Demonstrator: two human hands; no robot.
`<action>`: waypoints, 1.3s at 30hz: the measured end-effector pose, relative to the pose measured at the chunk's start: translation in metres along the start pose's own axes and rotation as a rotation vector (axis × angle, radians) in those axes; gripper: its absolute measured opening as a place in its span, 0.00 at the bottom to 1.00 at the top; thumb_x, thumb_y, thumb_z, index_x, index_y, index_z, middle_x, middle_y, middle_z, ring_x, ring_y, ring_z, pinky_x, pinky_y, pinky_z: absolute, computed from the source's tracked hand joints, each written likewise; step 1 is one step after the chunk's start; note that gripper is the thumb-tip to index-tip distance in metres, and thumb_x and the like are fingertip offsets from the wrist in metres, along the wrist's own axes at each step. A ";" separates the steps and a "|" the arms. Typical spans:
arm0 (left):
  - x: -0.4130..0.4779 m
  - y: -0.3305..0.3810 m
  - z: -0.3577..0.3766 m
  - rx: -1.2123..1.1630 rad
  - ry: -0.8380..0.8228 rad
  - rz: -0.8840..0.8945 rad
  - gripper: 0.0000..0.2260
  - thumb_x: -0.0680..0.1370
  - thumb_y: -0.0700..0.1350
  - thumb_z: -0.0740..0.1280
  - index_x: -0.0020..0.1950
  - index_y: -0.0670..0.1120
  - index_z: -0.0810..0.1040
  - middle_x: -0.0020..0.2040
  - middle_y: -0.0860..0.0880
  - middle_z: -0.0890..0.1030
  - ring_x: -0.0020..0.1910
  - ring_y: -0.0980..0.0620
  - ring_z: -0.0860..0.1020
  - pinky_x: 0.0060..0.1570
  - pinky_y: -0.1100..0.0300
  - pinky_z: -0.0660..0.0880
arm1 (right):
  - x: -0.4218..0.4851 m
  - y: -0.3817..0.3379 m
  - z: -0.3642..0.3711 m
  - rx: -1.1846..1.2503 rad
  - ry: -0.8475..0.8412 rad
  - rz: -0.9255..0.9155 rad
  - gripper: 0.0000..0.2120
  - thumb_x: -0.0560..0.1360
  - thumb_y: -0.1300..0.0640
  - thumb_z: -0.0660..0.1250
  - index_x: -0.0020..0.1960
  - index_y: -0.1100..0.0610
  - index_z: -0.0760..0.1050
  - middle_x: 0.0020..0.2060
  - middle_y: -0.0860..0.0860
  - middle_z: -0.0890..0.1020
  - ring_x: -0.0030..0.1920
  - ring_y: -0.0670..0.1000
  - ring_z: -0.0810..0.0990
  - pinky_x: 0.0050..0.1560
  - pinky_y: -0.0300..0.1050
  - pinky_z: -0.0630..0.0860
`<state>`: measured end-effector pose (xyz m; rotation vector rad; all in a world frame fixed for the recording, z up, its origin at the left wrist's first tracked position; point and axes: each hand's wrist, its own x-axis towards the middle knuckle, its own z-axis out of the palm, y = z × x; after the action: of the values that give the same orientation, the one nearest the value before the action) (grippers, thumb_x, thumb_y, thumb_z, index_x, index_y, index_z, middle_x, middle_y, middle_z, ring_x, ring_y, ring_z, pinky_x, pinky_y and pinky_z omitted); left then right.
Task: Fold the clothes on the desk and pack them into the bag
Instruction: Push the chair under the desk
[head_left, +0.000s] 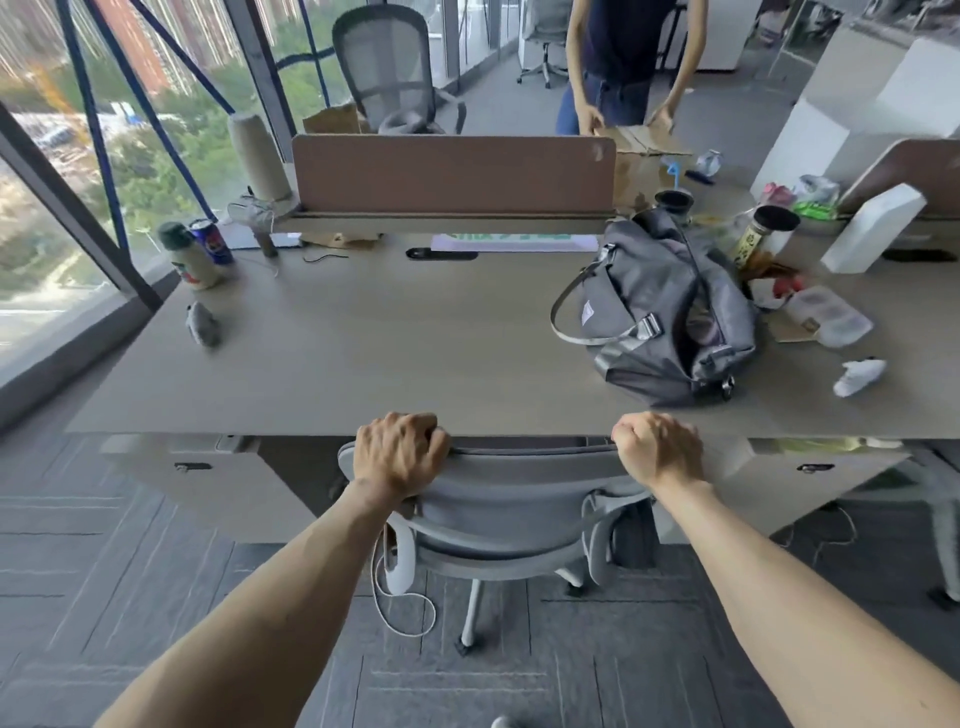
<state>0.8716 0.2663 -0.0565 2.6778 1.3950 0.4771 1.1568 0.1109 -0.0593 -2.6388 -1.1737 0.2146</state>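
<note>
Left hand (397, 454) and right hand (657, 449) each grip the chair backrest (519, 483) top edge. The bag (670, 312) sits unzipped on the desk (363, 353), beyond the right hand.

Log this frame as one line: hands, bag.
left hand: grips chair back | right hand: grips chair back | bag: on desk, right side, top open

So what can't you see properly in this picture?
All in the head view:
Inside the grey bag: its own sides hide what it holds.
What lies behind the brown divider: hidden by it.
Blue can label: too blurred to read.
Fingertips of the left hand and right hand: curled over the chair back.
</note>
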 end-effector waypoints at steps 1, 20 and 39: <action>-0.002 0.001 -0.001 0.001 0.000 -0.004 0.18 0.72 0.56 0.53 0.35 0.44 0.73 0.32 0.44 0.79 0.33 0.38 0.77 0.32 0.57 0.65 | -0.001 0.001 -0.002 -0.003 -0.013 -0.006 0.22 0.66 0.44 0.49 0.43 0.51 0.79 0.44 0.52 0.85 0.43 0.58 0.79 0.51 0.51 0.74; -0.025 -0.122 -0.145 0.024 -0.016 -0.106 0.13 0.81 0.54 0.58 0.48 0.49 0.78 0.49 0.44 0.83 0.46 0.40 0.80 0.41 0.54 0.71 | -0.039 -0.199 -0.046 0.012 -0.079 -0.267 0.09 0.74 0.51 0.63 0.46 0.50 0.81 0.48 0.55 0.85 0.47 0.60 0.81 0.44 0.45 0.73; -0.138 -0.510 -0.384 0.216 0.115 -0.324 0.11 0.82 0.53 0.60 0.57 0.48 0.75 0.51 0.46 0.82 0.46 0.45 0.81 0.47 0.53 0.78 | -0.167 -0.696 0.005 -0.016 0.019 -0.876 0.10 0.77 0.51 0.59 0.43 0.53 0.77 0.48 0.54 0.82 0.47 0.58 0.80 0.41 0.45 0.69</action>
<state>0.2780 0.4247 0.1648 2.5355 1.9729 0.4780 0.5515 0.4372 0.1372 -1.8788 -2.1612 0.0096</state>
